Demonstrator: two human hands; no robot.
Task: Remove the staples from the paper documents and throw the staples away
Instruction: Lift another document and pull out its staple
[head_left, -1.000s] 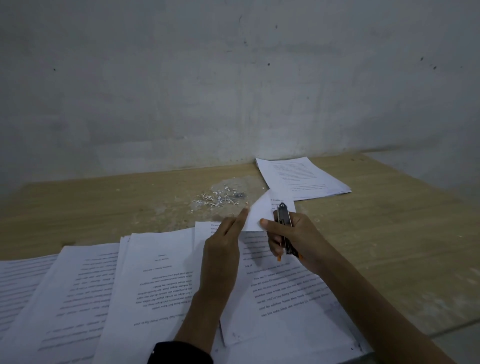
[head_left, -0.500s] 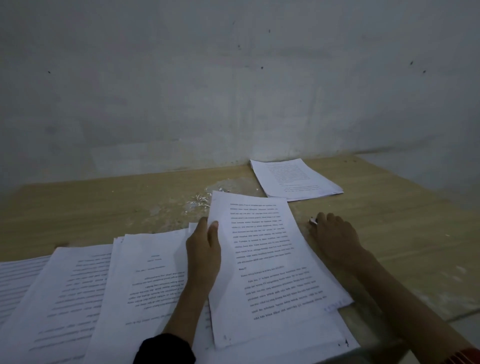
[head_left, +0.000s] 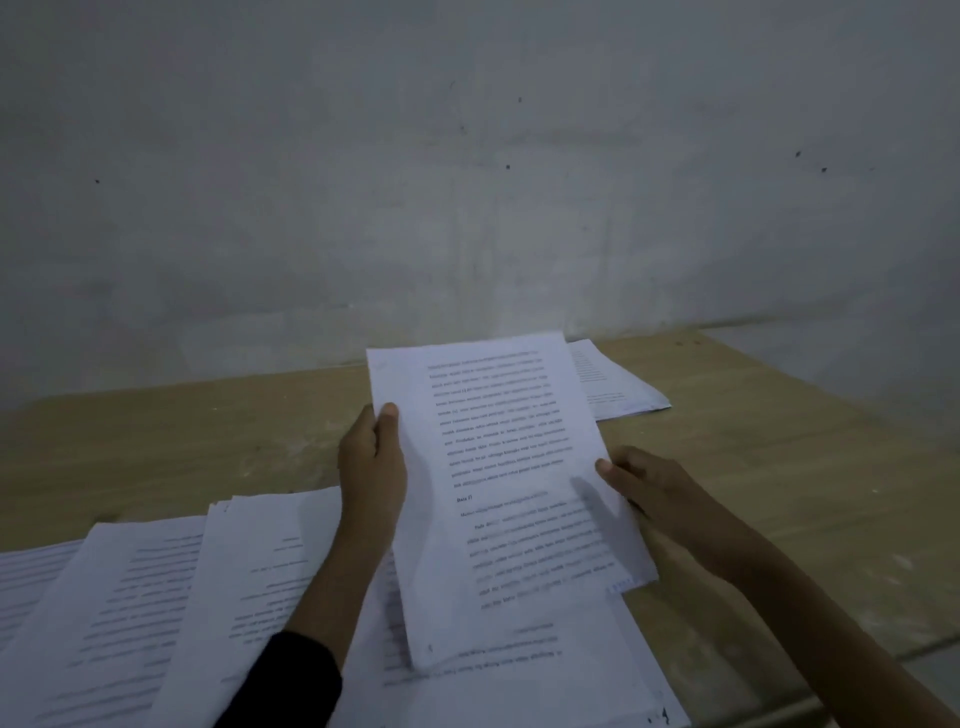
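- Above the near part of the bench (head_left: 779, 467): document (head_left: 498, 493) held up between both hands, printed face toward the camera.
- Long axis running from the near bench edge toward the wall (head_left: 467, 182), far end leaning slightly left; text upright for the reader, first lines at the far short edge.
- Near short edge low over another printed sheet (head_left: 519, 675) lying flat; touching or just above, cannot tell.
- Left hand (head_left: 371, 467): gripping the document's left long edge about a third of the way down, thumb pressed on the printed face, fingers hidden behind the paper.
- Right hand (head_left: 649, 488): gripping the right long edge near its middle, thumb tip on the front, other fingers curled beneath the page.
- Dark sleeve (head_left: 291, 680) on the left forearm, crossing over the papers at the bottom of the view.
- Left of the hands: overlapping printed papers (head_left: 156, 597) fanned flat across the bench, text turned away from the reader.
- Behind the document's far right corner: separate stack of pages (head_left: 618, 384) flat on the bench near the wall, partly covered from view by the held document.
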